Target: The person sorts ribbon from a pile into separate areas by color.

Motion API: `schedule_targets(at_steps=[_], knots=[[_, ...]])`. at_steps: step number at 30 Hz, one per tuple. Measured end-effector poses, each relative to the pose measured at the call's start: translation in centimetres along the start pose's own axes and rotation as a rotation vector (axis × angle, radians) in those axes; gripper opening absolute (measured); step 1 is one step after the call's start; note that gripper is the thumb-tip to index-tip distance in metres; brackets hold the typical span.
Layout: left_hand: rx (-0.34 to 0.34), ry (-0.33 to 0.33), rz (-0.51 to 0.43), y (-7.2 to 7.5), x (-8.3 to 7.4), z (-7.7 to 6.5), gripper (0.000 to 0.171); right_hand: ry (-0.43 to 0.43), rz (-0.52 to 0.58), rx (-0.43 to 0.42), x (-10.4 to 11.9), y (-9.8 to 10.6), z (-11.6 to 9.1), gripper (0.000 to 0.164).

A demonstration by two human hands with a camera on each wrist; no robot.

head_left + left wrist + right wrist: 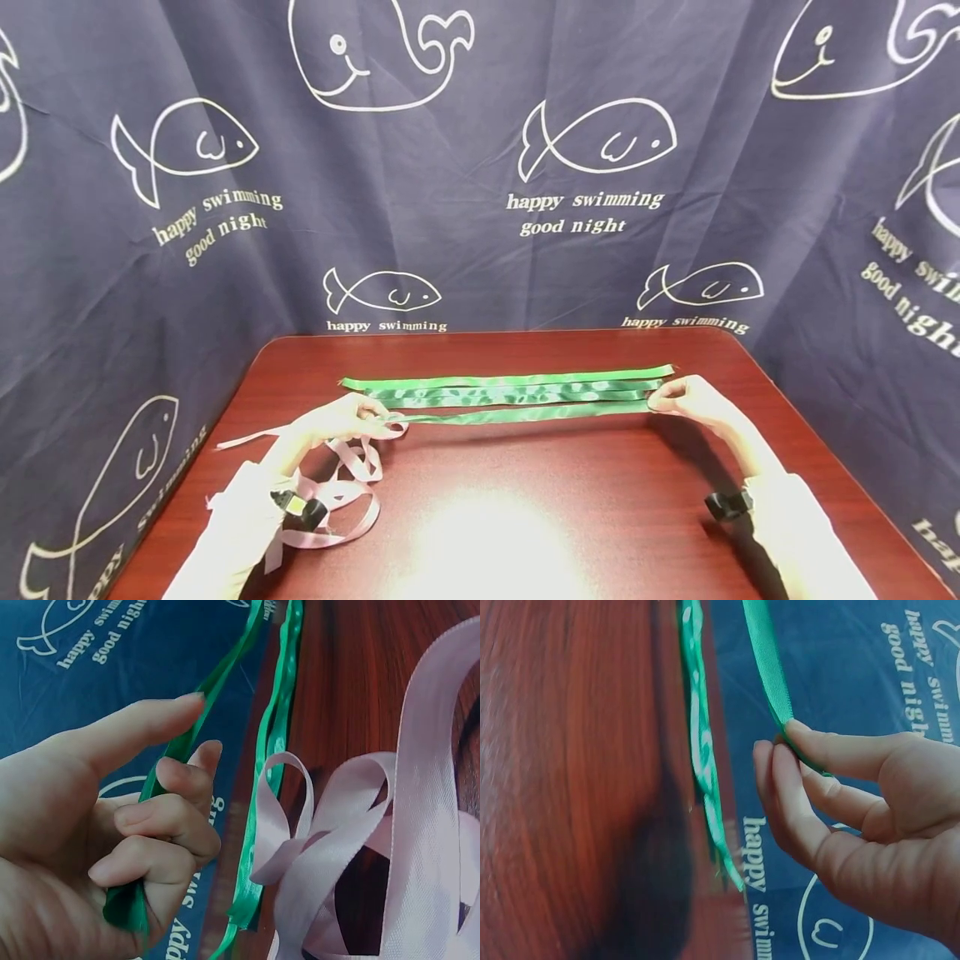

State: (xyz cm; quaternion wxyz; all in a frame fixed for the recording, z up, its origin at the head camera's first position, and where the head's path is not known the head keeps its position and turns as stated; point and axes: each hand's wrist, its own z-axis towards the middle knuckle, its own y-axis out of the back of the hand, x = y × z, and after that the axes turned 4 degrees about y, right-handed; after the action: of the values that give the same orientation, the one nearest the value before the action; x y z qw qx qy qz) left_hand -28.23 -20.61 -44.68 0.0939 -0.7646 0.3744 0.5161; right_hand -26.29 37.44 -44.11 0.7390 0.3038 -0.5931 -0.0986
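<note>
A green satin ribbon (517,414) is stretched between both hands, raised in front of the other ribbons. My left hand (348,419) holds its left end; in the left wrist view the ribbon (171,746) runs through the palm under curled fingers, with the index finger reaching along it. At the other end, my right hand (693,404) pinches the ribbon (771,660) between thumb and fingertips, and a short tip sticks out past them. Behind it, more green ribbons (510,380) lie side by side across the table. A loose pink ribbon (427,787) curls beside the left hand.
The red-brown wooden table (615,500) has a bright glare spot at its front middle. A dark blue curtain (480,233) with white fish and whale drawings hangs behind and around it. Black straps (727,505) circle both wrists.
</note>
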Motion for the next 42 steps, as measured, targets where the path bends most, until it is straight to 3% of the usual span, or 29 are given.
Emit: schedule_targets(at_steps=[2, 5, 10, 11, 14, 17, 19, 21, 26, 31, 35, 39, 42], knots=[[0.027, 0.033, -0.065, -0.1, 0.2, 0.1, 0.039, -0.018, 0.008, 0.009, -0.3, 0.0, -0.1, 0.020], [0.000, -0.017, -0.078, 0.2, 0.6, 0.2, 0.036, -0.073, 0.007, 0.016, -0.7, 0.2, -0.1, 0.022], [-0.080, -0.288, 0.112, 1.1, 1.4, 1.1, 0.020, -0.145, 0.013, 0.006, -0.9, 0.4, 0.0, 0.024], [-0.069, -0.335, 0.114, 1.2, 1.5, 1.3, 0.018, -0.154, 0.006, -0.002, -0.9, 0.4, 0.0, 0.025], [-0.190, -0.372, 0.183, 1.1, 1.6, 2.0, 0.017, -0.155, -0.058, -0.024, -1.2, 0.3, 0.3, 0.023], [-0.375, -0.324, 0.218, 0.6, 1.5, 2.5, 0.017, -0.178, -0.178, -0.069, -1.6, -0.1, 0.6, 0.021], [-0.523, -0.289, 0.293, 0.3, 1.4, 2.8, 0.014, -0.206, -0.251, -0.095, -1.8, -0.3, 0.8, 0.019], [-0.593, -0.284, 0.326, 0.1, 1.3, 3.2, 0.012, -0.231, -0.304, -0.113, -2.0, -0.5, 1.0, 0.019], [-0.610, -0.248, 0.343, 0.0, 1.4, 3.8, 0.010, -0.243, -0.324, -0.119, -1.9, -0.6, 1.3, 0.019], [-0.584, -0.146, 0.410, 0.1, 1.9, 3.8, 0.011, -0.277, -0.278, -0.082, -1.6, -0.6, 1.3, 0.020], [-0.564, -0.035, 0.428, 0.1, 2.4, 3.4, 0.014, -0.289, -0.163, -0.044, -1.7, -0.8, 1.2, 0.020], [-0.632, 0.039, 0.432, 0.1, 2.6, 2.9, 0.016, -0.311, -0.022, -0.053, -1.9, -1.2, 1.3, 0.018], [-0.681, 0.046, 0.432, 0.1, 2.5, 2.9, 0.013, -0.324, -0.025, -0.109, -2.1, -1.4, 1.7, 0.018]])
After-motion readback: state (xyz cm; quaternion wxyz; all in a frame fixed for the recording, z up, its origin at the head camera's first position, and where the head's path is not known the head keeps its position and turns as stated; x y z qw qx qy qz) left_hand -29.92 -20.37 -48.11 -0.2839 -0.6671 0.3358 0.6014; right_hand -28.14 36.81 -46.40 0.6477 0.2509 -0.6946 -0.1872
